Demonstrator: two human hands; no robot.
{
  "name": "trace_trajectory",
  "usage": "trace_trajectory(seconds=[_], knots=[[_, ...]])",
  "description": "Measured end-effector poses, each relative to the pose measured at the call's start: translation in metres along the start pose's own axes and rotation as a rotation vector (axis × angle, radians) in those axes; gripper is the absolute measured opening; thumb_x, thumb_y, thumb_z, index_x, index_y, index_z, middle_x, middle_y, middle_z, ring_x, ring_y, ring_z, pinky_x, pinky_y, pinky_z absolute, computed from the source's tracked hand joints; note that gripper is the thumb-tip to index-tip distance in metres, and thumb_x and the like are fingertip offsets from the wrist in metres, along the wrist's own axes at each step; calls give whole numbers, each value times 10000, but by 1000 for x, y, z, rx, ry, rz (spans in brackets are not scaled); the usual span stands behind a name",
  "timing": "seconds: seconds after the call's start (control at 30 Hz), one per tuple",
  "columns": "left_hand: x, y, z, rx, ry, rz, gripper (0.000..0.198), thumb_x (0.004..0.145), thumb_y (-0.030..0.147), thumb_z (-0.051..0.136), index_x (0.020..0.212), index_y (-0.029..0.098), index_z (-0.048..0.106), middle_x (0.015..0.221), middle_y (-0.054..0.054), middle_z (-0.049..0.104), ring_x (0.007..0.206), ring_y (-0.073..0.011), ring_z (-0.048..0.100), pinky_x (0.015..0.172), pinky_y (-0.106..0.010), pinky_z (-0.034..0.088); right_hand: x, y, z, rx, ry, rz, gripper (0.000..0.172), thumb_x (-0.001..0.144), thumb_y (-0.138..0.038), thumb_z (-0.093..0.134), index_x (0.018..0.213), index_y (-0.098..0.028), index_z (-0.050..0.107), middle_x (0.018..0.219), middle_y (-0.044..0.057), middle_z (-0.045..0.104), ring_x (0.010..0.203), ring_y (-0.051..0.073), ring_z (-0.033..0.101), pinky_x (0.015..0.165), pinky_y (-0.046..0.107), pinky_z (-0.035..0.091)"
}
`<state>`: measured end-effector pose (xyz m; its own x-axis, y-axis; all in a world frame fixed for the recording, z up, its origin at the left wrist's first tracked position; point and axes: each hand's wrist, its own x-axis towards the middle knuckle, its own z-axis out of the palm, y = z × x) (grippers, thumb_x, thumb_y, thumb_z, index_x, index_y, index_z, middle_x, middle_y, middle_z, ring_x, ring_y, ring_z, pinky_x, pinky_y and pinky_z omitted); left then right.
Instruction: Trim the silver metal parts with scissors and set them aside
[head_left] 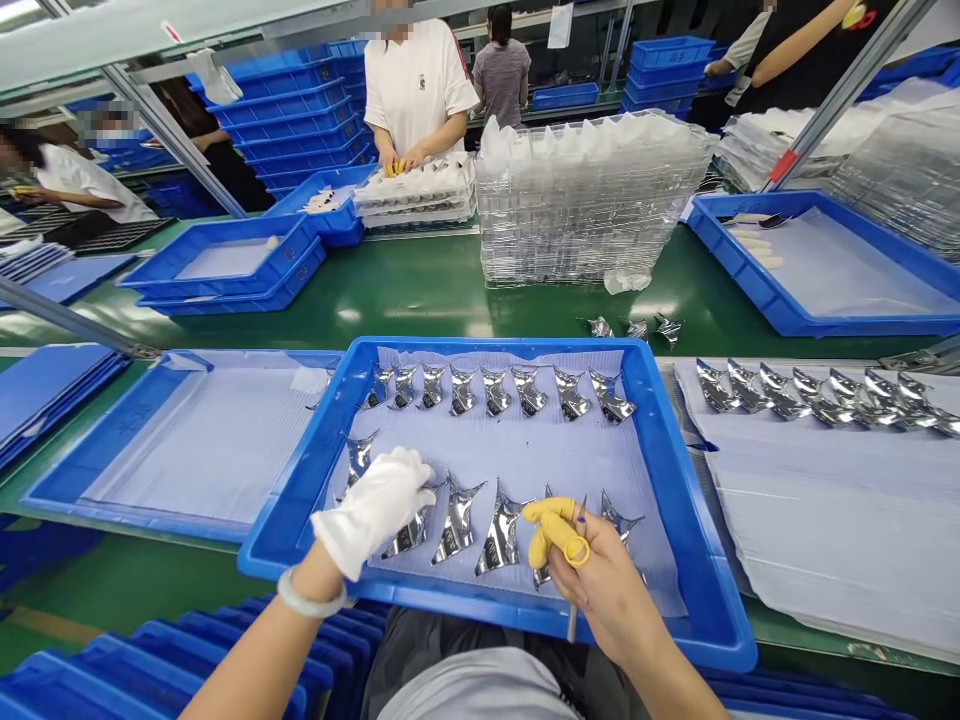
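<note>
A blue tray [697, 560] lined with white sheet holds two rows of shiny chrome-plated curved parts. My left hand [379, 500], in a white glove, is over the near row at the left. Its fingers are bent around the top of one chrome part [407, 535], which the glove partly covers. Yellow finger cots cover fingers of my right hand [592, 560], closed around a thin metal tool [572, 625] whose shaft points down below the palm. That hand is above the near row, hiding part of a chrome part [541, 575]. Beside it lies another chrome part [500, 530].
At the right, a white-covered surface [840, 500] carries a row of chrome parts. A lined blue tray [75, 490] lies left. Stacked clear plastic trays [585, 210] stand across the green bench [405, 290]. Beyond it a person [416, 90] handles parts. A metal frame post [847, 100] slants at the right.
</note>
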<state>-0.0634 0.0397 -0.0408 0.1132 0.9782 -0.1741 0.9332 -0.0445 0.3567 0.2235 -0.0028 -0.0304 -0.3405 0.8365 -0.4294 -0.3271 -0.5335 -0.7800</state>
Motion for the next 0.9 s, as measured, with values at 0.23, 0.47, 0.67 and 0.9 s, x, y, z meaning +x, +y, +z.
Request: trace_trajectory(seconds=[0.23,0.47,0.67,0.9], knots=[[-8,20,-19,-187,142,17,103,862,282,698,798,202,695,781,-43,669,856,-256,658,945,-503,496,1,1,6,-14,-33,-2,476,831,-626,762,894,-166,658,464,-125,390,425,47,155,426,216,132],[-41,78,-18,-903,272,151,183,942,352,669,993,209,772,1049,-100,788,1009,-247,751,919,-372,591,-1,0,27,30,-154,-23,483,795,-634,796,840,-187,619,468,-129,371,426,49,219,424,211,162],[-41,93,12,-1220,268,0,280,894,417,745,1081,219,810,1146,-99,799,1076,-253,737,994,-361,567,-12,-2,30,76,-104,-44,504,724,-601,870,779,-206,561,490,-136,332,437,43,187,424,214,156],[-55,107,16,-1161,355,-170,414,906,456,731,1279,277,733,1326,-48,738,1204,-222,674,1052,-313,526,-21,-12,31,-71,12,-218,368,803,-446,835,702,-200,580,566,-95,321,504,70,229,449,213,234]])
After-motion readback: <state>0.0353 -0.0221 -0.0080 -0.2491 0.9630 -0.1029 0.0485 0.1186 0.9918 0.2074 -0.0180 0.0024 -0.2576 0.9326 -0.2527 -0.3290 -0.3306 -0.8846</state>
